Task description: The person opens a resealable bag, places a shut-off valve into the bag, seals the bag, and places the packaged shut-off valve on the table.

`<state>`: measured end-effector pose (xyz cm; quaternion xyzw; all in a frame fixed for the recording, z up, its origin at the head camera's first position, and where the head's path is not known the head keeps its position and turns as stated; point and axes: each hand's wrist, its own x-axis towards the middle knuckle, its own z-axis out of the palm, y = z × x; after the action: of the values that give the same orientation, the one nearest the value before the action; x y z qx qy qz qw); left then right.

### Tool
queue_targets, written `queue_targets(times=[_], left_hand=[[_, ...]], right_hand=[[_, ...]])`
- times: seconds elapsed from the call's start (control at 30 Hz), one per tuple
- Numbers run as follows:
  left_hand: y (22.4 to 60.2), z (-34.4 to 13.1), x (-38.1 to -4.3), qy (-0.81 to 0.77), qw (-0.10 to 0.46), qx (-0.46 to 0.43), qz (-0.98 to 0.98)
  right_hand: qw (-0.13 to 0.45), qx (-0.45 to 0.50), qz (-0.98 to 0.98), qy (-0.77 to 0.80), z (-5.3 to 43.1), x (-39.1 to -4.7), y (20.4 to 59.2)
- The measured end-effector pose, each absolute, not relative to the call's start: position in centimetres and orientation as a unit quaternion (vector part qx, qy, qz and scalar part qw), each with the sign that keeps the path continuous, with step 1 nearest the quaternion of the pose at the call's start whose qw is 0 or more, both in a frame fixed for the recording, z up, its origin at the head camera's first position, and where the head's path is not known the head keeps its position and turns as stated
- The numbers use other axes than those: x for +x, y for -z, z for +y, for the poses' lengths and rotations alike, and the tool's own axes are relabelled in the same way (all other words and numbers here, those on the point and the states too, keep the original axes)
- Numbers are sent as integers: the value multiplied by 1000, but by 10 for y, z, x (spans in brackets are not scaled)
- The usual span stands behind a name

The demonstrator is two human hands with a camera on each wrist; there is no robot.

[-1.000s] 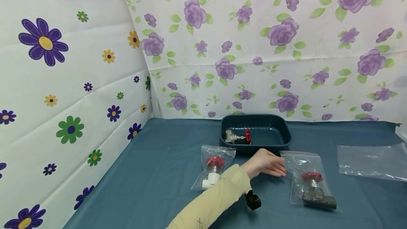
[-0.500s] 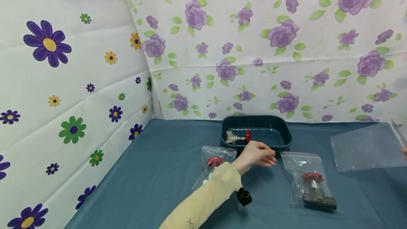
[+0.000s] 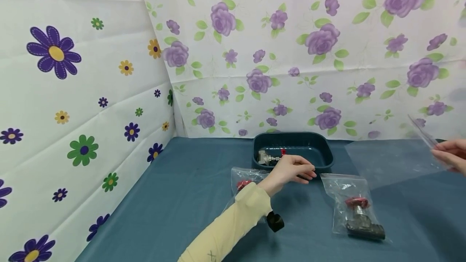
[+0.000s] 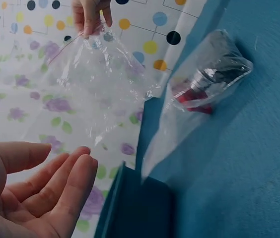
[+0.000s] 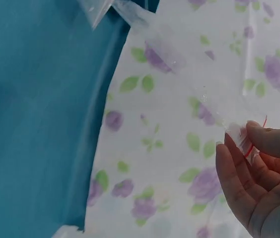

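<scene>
At the right edge of the head view, my right hand pinches a clear zip bag by its top edge. The bag hangs flat, with nothing visible inside. In the right wrist view the red zip line shows between thumb and fingers. My left hand hovers before the front rim of the dark blue tray, fingers relaxed and holding nothing. Inside the tray lies a metal valve with a red handle, partly hidden by that hand. To its right rests a bagged dark valve with a red handwheel.
Behind my left forearm lies another bagged valve, mostly covered by the sleeve. A black wrist camera hangs under the left wrist. The blue cloth ends at the flowered curtain behind the tray.
My right hand has come into view from the right, lifting the clear bag and bringing it leftward. My left hand has drawn back left, slightly up, toward the tray's front.
</scene>
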<state>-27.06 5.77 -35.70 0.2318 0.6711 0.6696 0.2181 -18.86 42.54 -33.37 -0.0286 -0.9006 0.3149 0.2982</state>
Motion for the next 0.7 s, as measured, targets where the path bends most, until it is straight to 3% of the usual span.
queue_targets(times=[0.17,0.4,0.7], left_hand=[[347,57,-265,-676,208,257,659],[340,53,-265,-692,177,292,636],[316,46,-257,-667,88,364,644]], right_hand=[[283,55,-896,-336,394,-178,314],[235,56,-933,-268,346,-179,298],[195,98,-937,-274,306,-181,291]])
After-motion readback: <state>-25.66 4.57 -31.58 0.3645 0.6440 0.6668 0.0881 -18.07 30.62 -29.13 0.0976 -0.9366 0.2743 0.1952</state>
